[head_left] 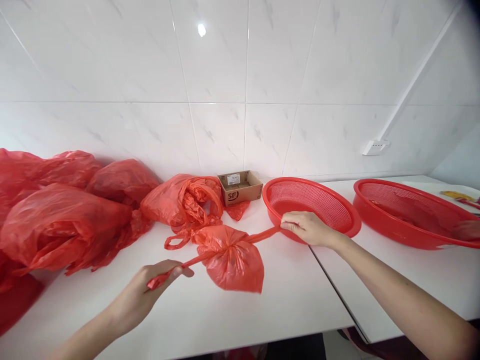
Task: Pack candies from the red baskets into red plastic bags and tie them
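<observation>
Clock face centred on the small red bag [245, 270], which sits over the near part of the white table [285, 300], between the two hands. Its neck is cinched to a tight gather, with a twisted plastic strip drawn out on each side.

Left hand [157, 275], between 8 and 9 o'clock: fingers clamped on the left strip [195, 260], the loose end bunched in the palm. Right hand [307, 228], 2 o'clock: fingers pinched together on the end of the right strip [264, 234], just in front of the near rim of a red mesh basket [313, 197].

Surroundings: cardboard box [243, 194] at 12; a larger red bag [165, 202] between 10 and 11, close by; heaped red bags [56, 220] between 9 and 10; a second red basket [397, 232] between 2 and 3, another person's hand [467, 229] at its far end.

Uncertain: whether the bag's underside bears on the table or hangs just clear.

Risks, as judged: thin plastic could tear at the gather if pulled too hard; the right strip could slip, being gripped only near its tip; uneven tension could swing the bag; a wider rightward pull could knock the mesh basket.
</observation>
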`<state>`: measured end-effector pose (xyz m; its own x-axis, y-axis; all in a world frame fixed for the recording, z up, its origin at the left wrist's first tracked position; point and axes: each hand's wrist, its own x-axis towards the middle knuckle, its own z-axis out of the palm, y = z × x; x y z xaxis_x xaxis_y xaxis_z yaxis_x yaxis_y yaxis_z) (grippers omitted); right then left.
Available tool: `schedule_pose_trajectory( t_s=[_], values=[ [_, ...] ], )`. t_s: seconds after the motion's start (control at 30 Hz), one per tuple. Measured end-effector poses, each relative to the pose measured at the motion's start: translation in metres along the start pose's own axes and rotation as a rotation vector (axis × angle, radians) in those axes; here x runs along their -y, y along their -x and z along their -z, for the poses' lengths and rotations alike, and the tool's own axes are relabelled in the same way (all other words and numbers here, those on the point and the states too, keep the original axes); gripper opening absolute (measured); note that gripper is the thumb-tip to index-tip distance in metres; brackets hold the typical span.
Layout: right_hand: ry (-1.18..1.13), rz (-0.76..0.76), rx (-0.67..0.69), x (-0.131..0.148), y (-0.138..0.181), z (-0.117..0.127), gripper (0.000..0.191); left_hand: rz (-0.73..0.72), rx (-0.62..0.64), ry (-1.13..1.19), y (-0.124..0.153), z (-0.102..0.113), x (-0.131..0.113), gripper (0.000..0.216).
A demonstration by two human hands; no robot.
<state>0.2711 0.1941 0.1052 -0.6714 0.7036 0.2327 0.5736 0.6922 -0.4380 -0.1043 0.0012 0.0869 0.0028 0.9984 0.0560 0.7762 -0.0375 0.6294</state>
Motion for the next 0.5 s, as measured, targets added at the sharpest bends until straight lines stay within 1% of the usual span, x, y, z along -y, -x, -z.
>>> schedule_pose_trajectory(
  t_s=[0.03,0.07,0.13,0.2,0.27,0.33,0.4,0.5],
  values=[
    [-0.039,-0.020,-0.015,0.002,-0.003,-0.002,0.033,0.006,0.007,0.013,0.005,-0.002,0.001,0.037],
    [-0.099,-0.039,-0.037,0.006,-0.007,-0.005,0.031,-0.017,0.007,0.022,0.007,-0.005,-0.001,0.036],
    [-0.284,-0.082,-0.086,0.019,-0.018,-0.014,0.030,-0.116,-0.027,0.022,0.006,-0.013,-0.009,0.035],
    [-0.485,-0.131,-0.140,0.034,-0.027,-0.032,0.032,-0.215,-0.074,0.009,-0.001,-0.026,-0.015,0.033],
    [-0.590,-0.175,-0.199,0.047,-0.031,-0.059,0.034,-0.266,-0.126,-0.030,-0.011,-0.043,-0.017,0.033],
    [-0.538,-0.178,-0.270,0.059,-0.029,-0.092,0.033,-0.293,-0.173,-0.074,-0.023,-0.063,-0.015,0.032],
    [-0.404,-0.170,-0.357,0.070,-0.022,-0.124,0.031,-0.307,-0.201,-0.103,-0.035,-0.082,-0.012,0.031],
    [-0.214,-0.246,-0.482,0.082,-0.013,-0.159,0.033,-0.292,-0.233,-0.127,-0.054,-0.102,-0.009,0.030]
  ],
)
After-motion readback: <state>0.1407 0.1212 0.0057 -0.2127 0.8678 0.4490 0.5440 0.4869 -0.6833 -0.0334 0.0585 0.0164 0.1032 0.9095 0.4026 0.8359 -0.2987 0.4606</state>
